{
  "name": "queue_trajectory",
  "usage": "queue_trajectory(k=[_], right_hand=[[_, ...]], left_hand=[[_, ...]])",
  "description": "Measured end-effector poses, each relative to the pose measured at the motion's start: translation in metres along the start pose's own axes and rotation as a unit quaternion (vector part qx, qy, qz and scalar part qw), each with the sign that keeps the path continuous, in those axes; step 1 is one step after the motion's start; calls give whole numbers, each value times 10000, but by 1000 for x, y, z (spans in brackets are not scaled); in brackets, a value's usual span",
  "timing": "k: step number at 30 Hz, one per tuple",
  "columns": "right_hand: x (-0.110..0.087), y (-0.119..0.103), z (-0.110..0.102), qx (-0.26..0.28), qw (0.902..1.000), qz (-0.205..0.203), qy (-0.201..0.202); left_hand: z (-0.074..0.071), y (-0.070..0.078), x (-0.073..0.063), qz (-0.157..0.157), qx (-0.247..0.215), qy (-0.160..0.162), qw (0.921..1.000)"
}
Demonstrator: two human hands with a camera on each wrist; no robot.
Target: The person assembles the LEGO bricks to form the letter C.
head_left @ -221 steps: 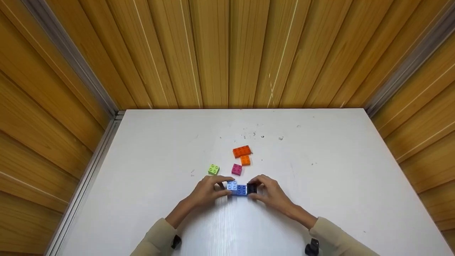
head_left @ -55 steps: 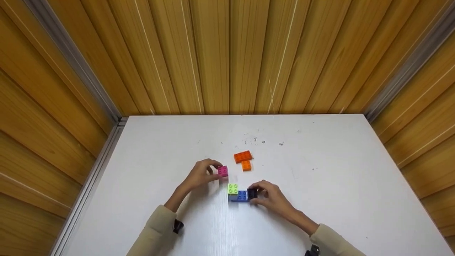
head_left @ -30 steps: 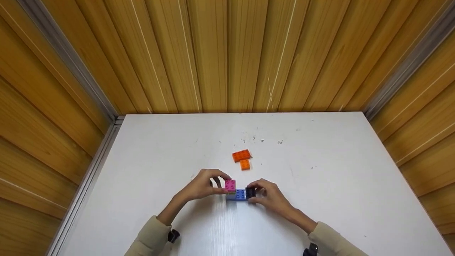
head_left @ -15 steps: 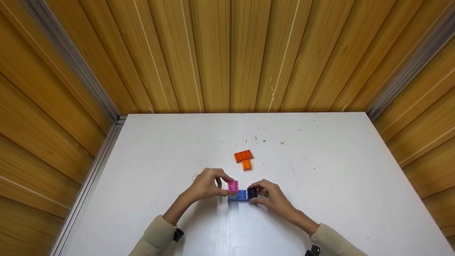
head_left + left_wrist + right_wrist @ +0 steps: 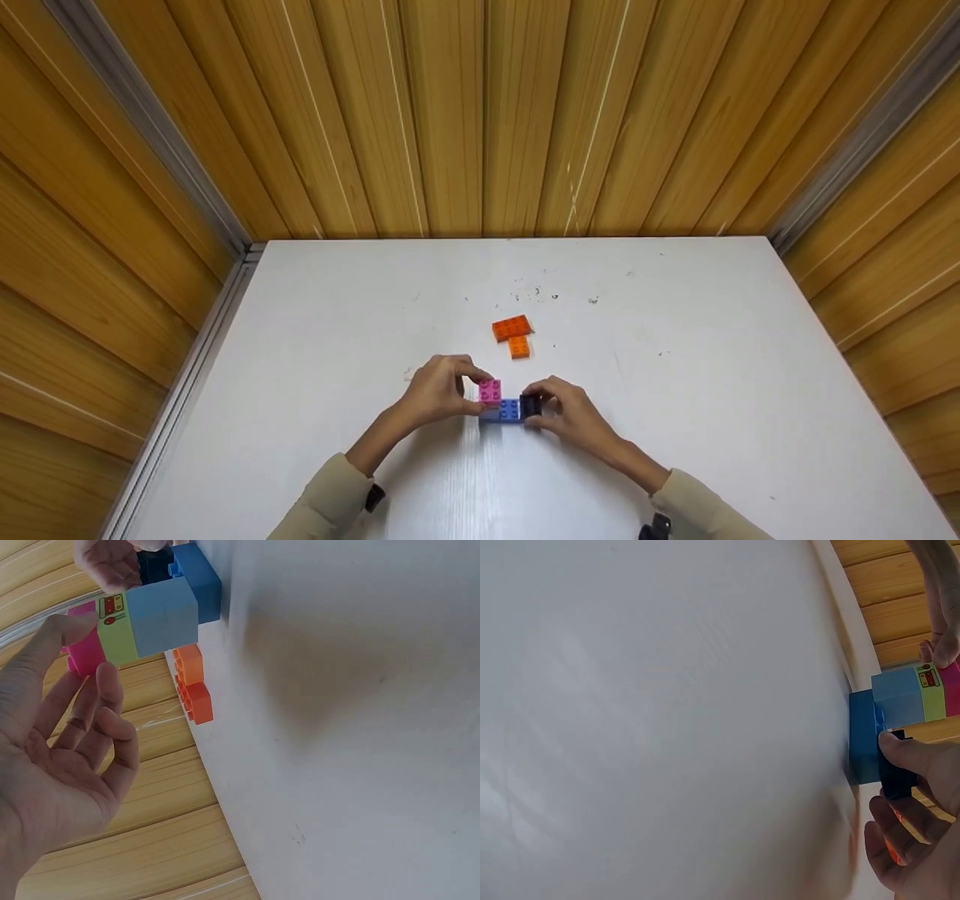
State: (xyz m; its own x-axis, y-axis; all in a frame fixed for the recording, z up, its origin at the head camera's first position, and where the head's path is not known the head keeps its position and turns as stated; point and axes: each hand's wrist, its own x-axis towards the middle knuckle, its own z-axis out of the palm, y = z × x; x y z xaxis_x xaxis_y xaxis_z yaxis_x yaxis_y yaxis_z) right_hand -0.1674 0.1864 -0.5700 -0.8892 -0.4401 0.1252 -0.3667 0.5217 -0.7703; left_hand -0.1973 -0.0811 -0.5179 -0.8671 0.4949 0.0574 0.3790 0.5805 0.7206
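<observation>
My left hand [image 5: 439, 391] pinches a pink brick [image 5: 490, 391] between thumb and fingertips. That brick sits at the top of a short stack, over a lime-green brick [image 5: 116, 630] with a printed picture on its side. Beneath the lime one is a light blue brick [image 5: 163, 613], standing on one end of a longer blue brick [image 5: 864, 735] on the table. At the blue brick's other end, my right hand [image 5: 574, 411] grips a black brick [image 5: 530, 406] between thumb and fingers. The black brick's exact shape is partly hidden by the fingers.
Behind the stack on the white table [image 5: 360, 300] lie a red-orange long brick [image 5: 511, 328] and a smaller orange brick [image 5: 519, 347], close together. Wood-patterned panels [image 5: 480, 120] rise along the table's back and sides.
Earlier, the lime and pink bricks lay loose on the table. The lime one went onto the light blue brick, then my left hand brought the pink one on top. My right hand kept its hold.
</observation>
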Motion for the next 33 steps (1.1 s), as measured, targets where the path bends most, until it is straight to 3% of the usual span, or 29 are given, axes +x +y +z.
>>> queue_trajectory(k=[7,9,14,20,28,33], right_hand=[[21,1,-35,103,9917,-78,-1277],[32,7,-49,40,9906,-58,-1366],[67,28,-67,-198,9971,-57,-737],[94,44,-56,-221,9993,-288,-84],[105,47,-39,-1204,9924,-226,-148],[107,50,-33,-1336,9905,-297,147]], left_hand=[[3,-3,2,186,238,110,9995],[5,-4,1,212,255,139,9994],[8,-7,-2,121,139,233,9996],[8,-7,-4,-44,57,254,9997],[13,-4,1,327,289,157,9989],[14,-2,1,380,410,159,9983]])
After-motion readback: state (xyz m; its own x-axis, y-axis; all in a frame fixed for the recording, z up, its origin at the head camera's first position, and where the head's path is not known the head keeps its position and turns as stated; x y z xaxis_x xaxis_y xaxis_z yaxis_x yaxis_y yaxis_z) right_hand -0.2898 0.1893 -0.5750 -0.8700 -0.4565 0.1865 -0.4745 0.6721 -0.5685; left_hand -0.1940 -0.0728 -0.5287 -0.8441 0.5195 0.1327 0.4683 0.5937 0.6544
